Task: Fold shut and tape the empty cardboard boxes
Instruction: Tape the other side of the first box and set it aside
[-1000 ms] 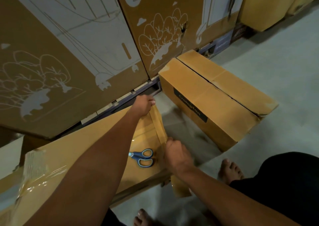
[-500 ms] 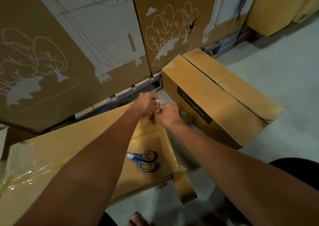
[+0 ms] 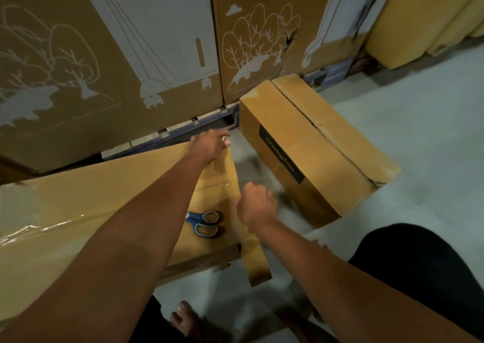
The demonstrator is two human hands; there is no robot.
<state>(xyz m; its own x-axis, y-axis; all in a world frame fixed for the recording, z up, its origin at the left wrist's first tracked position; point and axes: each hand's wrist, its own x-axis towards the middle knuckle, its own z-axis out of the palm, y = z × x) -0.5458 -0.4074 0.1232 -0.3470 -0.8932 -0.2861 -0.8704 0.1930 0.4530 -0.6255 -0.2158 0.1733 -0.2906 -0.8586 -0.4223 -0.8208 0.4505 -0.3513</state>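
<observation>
Low on the floor, the near box, glossy with tape along its top. At its far right corner, the left hand, pressing down; grip there too blurred to tell. At the right edge, the right hand, curled into a fist, apparently pulling brown tape down over the box end. Blue scissors on the lid between the arms. Just beyond, a second box, flaps closed, beside tall printed cartons.

Pale concrete floor, dim light
</observation>
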